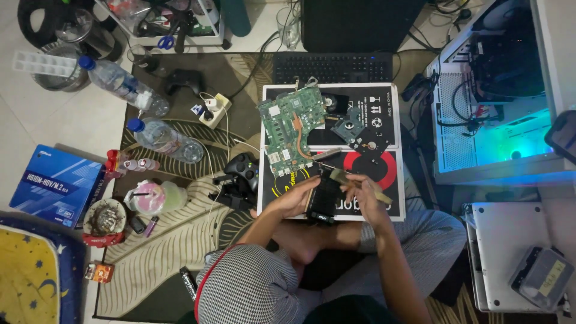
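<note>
I sit cross-legged on a patterned rug, looking down. My left hand [298,197] grips the left side of a small black boxy computer part [324,203] held on edge over a black, red and white cardboard box [390,207]. My right hand [362,195] holds a flat pale brush-like tool [360,185] against the part's top right. On the far half of the box lie a green laptop circuit board [287,127] with a copper heat pipe, a black fan [333,103] and a small hard drive [350,128].
A black keyboard [333,68] lies beyond the box. Left of it are a black game controller [243,170], two water bottles [165,138], a power strip [213,110], a blue box [53,185] and an ashtray [104,218]. An open lit computer case [498,96] and a silver laptop [510,252] lie right.
</note>
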